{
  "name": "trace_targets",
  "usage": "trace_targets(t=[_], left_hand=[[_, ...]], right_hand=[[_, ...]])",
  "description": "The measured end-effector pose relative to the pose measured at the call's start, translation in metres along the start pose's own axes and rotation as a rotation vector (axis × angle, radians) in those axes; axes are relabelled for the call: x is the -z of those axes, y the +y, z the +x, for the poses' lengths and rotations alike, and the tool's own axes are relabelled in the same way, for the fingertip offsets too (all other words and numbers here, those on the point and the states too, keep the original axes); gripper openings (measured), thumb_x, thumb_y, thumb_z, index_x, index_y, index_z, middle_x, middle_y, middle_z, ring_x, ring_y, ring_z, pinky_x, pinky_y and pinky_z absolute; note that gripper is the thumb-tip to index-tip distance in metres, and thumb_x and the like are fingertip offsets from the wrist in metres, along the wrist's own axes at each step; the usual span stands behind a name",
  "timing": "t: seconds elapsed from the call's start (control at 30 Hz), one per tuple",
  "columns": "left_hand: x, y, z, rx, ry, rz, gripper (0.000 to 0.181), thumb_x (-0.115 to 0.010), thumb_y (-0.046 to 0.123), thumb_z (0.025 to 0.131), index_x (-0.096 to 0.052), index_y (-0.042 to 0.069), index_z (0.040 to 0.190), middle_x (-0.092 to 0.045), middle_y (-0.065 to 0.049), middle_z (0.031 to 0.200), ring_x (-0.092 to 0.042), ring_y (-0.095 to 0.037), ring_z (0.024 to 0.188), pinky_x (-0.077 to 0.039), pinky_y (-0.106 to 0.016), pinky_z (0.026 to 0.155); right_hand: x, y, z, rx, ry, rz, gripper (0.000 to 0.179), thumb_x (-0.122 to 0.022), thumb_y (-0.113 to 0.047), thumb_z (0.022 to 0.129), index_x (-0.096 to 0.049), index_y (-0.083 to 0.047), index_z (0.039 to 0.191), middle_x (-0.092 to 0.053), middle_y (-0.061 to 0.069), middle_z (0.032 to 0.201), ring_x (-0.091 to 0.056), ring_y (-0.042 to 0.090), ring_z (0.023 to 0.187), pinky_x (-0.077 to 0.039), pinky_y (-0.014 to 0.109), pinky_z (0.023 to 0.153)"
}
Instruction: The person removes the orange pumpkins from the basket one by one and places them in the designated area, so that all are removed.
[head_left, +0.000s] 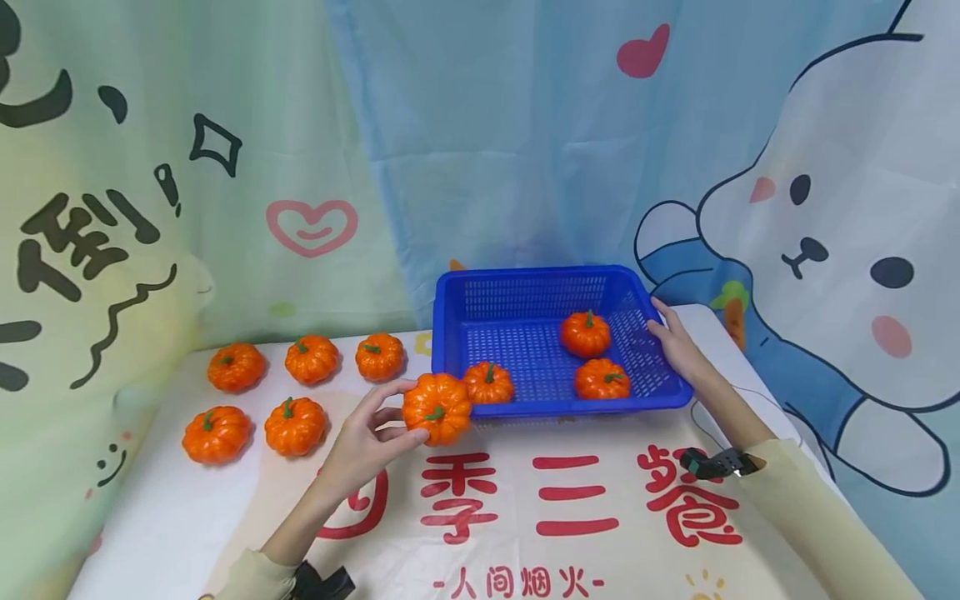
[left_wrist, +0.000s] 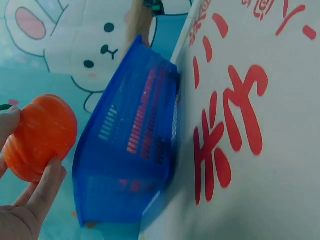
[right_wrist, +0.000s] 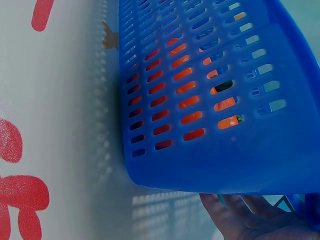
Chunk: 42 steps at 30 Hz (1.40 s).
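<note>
My left hand [head_left: 375, 433] grips a small orange toy pumpkin [head_left: 437, 408] with a green stem, fingers and thumb around its sides. It is held up at the front left corner of a blue plastic basket [head_left: 525, 408]. In the left wrist view the held pumpkin [left_wrist: 42, 137] is apart from the basket wall [left_wrist: 125, 130]. My right hand [head_left: 678, 346] holds the basket's right rim; in the right wrist view its fingers [right_wrist: 225, 215] lie against the outside. Inside the basket are three pumpkins: one at front left [head_left: 488, 384], two toward the right [head_left: 585, 334].
Several more pumpkins stand in two rows on the table's left side, one at the front [head_left: 217, 435] and one at the back [head_left: 380, 357] among them. A printed cloth [head_left: 577, 475] covers the table. Behind it hangs a patterned curtain [head_left: 510, 167].
</note>
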<state>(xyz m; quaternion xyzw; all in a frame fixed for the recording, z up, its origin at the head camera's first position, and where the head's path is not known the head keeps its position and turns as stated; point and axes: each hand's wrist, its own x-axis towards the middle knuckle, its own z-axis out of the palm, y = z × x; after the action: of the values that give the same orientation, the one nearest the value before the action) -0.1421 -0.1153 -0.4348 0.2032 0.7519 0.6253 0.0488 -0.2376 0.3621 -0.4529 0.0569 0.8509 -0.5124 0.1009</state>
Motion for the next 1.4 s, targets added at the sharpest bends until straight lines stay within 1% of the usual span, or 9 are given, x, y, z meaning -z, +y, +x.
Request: trace_targets(t=[0.13,0.33,0.57,0.8,0.93,1.03,1.17,1.27,1.4], left_hand=[[0.013,0.000,-0.003,0.036,0.034,0.019,0.058,-0.074,0.009,0.085,-0.047,0.015,0.136,-0.047,-0.008,0.137,-0.065,-0.009,0.099,-0.058,-0.023,0.079],[0.035,-0.002,-0.004,0.103,0.129,0.098,0.057,-0.074,0.014,0.086,-0.046,0.014,0.135,-0.047,-0.005,0.132,-0.064,-0.007,0.096,-0.058,-0.021,0.078],[0.054,-0.014,-0.005,0.082,0.182,0.175,0.057,-0.074,0.011,0.085,-0.044,0.010,0.134,-0.045,-0.006,0.132,-0.063,-0.006,0.093,-0.057,-0.018,0.076],[0.063,-0.020,-0.007,0.062,0.232,0.275,0.055,-0.076,0.012,0.084,-0.046,0.008,0.131,-0.047,-0.005,0.131,-0.057,-0.004,0.098,-0.056,-0.018,0.078],[0.063,-0.020,-0.007,0.077,0.243,0.287,0.055,-0.076,0.015,0.084,-0.046,0.009,0.130,-0.047,-0.002,0.130,-0.055,-0.005,0.101,-0.054,-0.017,0.080],[0.063,-0.020,-0.008,0.099,0.237,0.279,0.056,-0.076,0.016,0.084,-0.045,0.009,0.131,-0.046,-0.004,0.130,-0.057,-0.015,0.100,-0.055,-0.018,0.078],[0.062,-0.024,-0.009,0.160,0.206,0.278,0.057,-0.076,0.019,0.085,-0.043,0.011,0.130,-0.045,-0.011,0.132,-0.059,-0.027,0.096,-0.056,-0.020,0.074],[0.063,-0.029,-0.010,0.191,0.181,0.303,0.056,-0.077,0.021,0.084,-0.043,0.012,0.127,-0.044,-0.011,0.133,-0.058,-0.026,0.091,-0.055,-0.020,0.071],[0.063,-0.033,-0.011,0.171,0.159,0.315,0.053,-0.078,0.018,0.082,-0.043,0.011,0.121,-0.046,-0.010,0.135,-0.057,-0.022,0.080,-0.054,-0.020,0.067]], right_hand=[[-0.002,0.001,0.001,0.006,0.001,0.003,0.062,-0.020,-0.040,0.106,0.013,-0.022,0.155,0.008,0.023,0.162,-0.007,0.053,0.145,-0.006,0.071,0.114],[-0.002,-0.002,0.000,0.002,-0.003,-0.001,0.061,-0.019,-0.037,0.106,0.013,-0.021,0.155,0.009,0.024,0.161,-0.006,0.054,0.145,-0.007,0.072,0.113],[-0.002,-0.015,-0.005,-0.008,-0.005,0.020,0.060,-0.021,-0.026,0.107,0.012,-0.015,0.155,0.009,0.028,0.160,-0.005,0.056,0.144,-0.005,0.072,0.113],[-0.002,0.002,0.004,-0.003,0.004,-0.005,0.060,-0.020,-0.035,0.106,0.013,-0.022,0.156,0.008,0.025,0.161,-0.008,0.054,0.145,-0.009,0.072,0.113],[-0.002,0.005,0.005,0.003,0.008,-0.008,0.060,-0.020,-0.036,0.106,0.012,-0.023,0.156,0.008,0.024,0.161,-0.009,0.054,0.145,-0.008,0.072,0.113],[-0.001,0.005,0.004,0.008,0.005,-0.001,0.060,-0.020,-0.036,0.106,0.012,-0.022,0.156,0.008,0.025,0.161,-0.009,0.054,0.144,-0.008,0.072,0.113],[-0.001,0.004,0.003,0.012,0.008,-0.001,0.061,-0.019,-0.037,0.106,0.012,-0.022,0.156,0.008,0.024,0.161,-0.007,0.054,0.145,-0.007,0.072,0.113],[-0.001,0.004,0.003,0.015,0.011,-0.005,0.061,-0.020,-0.037,0.106,0.012,-0.022,0.156,0.009,0.024,0.161,-0.005,0.053,0.145,-0.006,0.072,0.113],[-0.001,0.003,0.003,0.009,0.009,-0.011,0.060,-0.019,-0.036,0.106,0.012,-0.022,0.156,0.009,0.024,0.161,-0.006,0.053,0.145,-0.007,0.072,0.113]])
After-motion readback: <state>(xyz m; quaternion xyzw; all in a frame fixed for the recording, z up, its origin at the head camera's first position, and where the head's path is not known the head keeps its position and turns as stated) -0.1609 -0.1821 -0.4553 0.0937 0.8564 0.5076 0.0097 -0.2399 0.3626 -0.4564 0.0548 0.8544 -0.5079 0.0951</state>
